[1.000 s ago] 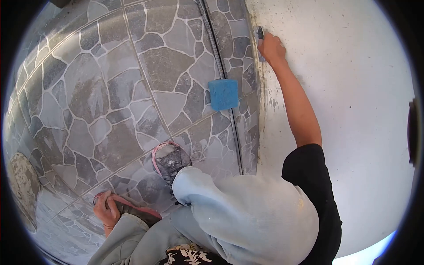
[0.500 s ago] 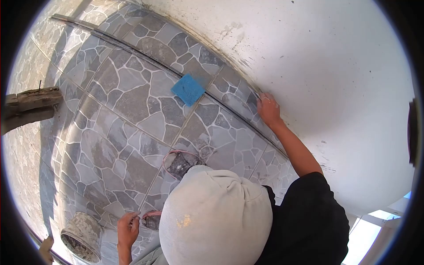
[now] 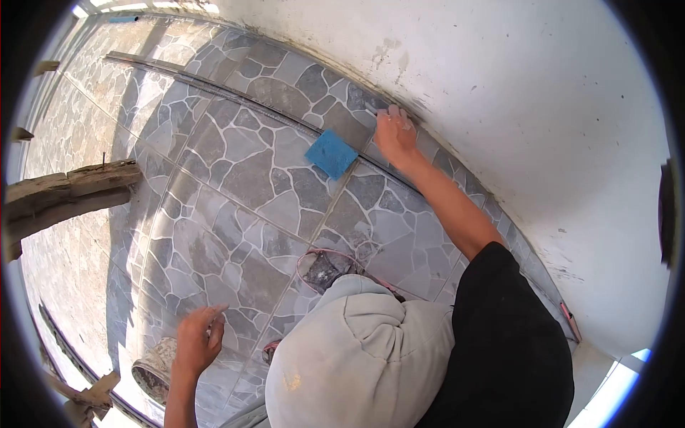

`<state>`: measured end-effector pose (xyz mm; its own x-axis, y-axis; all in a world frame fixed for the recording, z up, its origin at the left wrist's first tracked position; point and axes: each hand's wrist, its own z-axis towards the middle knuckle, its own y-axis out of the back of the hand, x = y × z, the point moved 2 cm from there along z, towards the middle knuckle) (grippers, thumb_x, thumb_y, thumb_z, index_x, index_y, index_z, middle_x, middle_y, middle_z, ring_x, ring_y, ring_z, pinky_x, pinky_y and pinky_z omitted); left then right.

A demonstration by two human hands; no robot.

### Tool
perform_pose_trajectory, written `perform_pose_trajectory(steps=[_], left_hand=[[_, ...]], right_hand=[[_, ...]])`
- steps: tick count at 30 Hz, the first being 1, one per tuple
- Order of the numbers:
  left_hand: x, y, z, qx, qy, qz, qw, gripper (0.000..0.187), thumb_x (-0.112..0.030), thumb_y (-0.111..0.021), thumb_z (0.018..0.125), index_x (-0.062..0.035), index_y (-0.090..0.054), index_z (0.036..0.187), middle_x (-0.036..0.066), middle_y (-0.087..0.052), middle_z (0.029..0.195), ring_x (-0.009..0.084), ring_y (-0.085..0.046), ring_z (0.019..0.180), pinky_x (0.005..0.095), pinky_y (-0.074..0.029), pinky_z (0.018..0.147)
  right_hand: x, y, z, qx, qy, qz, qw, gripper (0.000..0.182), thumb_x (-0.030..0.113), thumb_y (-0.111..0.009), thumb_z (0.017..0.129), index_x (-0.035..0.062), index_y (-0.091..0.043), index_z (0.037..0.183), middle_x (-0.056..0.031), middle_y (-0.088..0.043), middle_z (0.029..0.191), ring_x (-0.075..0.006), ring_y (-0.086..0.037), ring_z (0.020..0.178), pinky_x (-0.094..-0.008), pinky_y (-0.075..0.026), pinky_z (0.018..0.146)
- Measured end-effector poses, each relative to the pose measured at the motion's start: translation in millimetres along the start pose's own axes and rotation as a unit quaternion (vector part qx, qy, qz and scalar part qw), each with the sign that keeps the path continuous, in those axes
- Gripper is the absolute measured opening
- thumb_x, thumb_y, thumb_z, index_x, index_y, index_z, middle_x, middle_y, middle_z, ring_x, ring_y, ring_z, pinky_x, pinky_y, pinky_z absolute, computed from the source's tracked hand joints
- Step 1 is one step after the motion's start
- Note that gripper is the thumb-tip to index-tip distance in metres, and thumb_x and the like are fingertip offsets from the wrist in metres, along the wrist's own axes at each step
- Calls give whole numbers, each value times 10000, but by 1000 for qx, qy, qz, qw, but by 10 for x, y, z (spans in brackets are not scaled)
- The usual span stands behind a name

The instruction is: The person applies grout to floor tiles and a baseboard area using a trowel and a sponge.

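Note:
My right hand (image 3: 396, 135) is curled with its fingers down at the joint between the stone-patterned floor tiles (image 3: 235, 150) and the white wall (image 3: 514, 114). A small pale tip shows by its fingers; what they hold is hidden. To the left of that hand, a blue sponge-like pad (image 3: 332, 154) lies across a long dark bar (image 3: 235, 96) on the floor. My left hand (image 3: 200, 339) hovers over the tiles with fingers apart, nothing in it. Just beside it stands a mortar-crusted bucket (image 3: 153, 367), partly behind the wrist.
A rough timber piece (image 3: 71, 192) juts in from the left. My bent knee in pale trousers (image 3: 357, 357) fills the lower middle, above a dirty shoe (image 3: 325, 267). Wood scraps (image 3: 89, 396) are at lower left. A red-edged object (image 3: 569, 321) leans by the wall at right.
My right hand has slid along the wall's foot, farther away and to the left. My left hand has risen from beside the shoe, its fingers reaching forward. The view has shifted.

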<state>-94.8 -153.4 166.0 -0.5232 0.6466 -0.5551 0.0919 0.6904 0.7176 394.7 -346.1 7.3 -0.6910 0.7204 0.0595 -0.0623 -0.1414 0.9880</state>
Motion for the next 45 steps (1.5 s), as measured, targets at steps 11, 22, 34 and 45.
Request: perform_pose_trajectory(steps=[11, 22, 34, 45], left_hand=[[-299, 108, 632, -227, 56, 40, 971, 453, -165, -677, 906, 36, -546, 1291, 200, -622, 1193, 285, -613, 1052, 415, -510, 845], [302, -299, 220, -247, 271, -455, 812, 401, -248, -609, 952, 3, -502, 1246, 86, -581, 1072, 163, -616, 840, 318, -558, 686], [709, -371, -15, -261, 299, -503, 768, 375, -232, -637, 935, -16, -520, 1219, 65, -570, 1048, 137, -587, 885, 298, -548, 692], [732, -349, 140, -288, 266, -489, 779, 322, -196, -629, 949, -3, -534, 1189, 85, -600, 1015, 163, -623, 813, 322, -569, 653]], right_hand=[[3064, 1518, -804, 184, 198, 649, 711, 525, 272, -569, 996, -99, -468, 1354, -284, -527, 1156, -468, -583, 1082, -468, -478, 966], [963, 121, -505, 128, 120, 148, 973, 722, 198, -750, 816, 12, -429, 1436, -255, -461, 1341, -439, -486, 1225, -537, -417, 1013], [-2498, 422, -2664, -141, -409, 60, 900, 469, 244, -720, 801, 14, -540, 1168, -239, -569, 1166, -408, -550, 1115, -491, -444, 950], [-989, -133, -1014, -107, -458, 98, 877, 435, 195, -643, 880, -16, -496, 1231, -273, -461, 1247, -450, -534, 1135, -525, -471, 949]])
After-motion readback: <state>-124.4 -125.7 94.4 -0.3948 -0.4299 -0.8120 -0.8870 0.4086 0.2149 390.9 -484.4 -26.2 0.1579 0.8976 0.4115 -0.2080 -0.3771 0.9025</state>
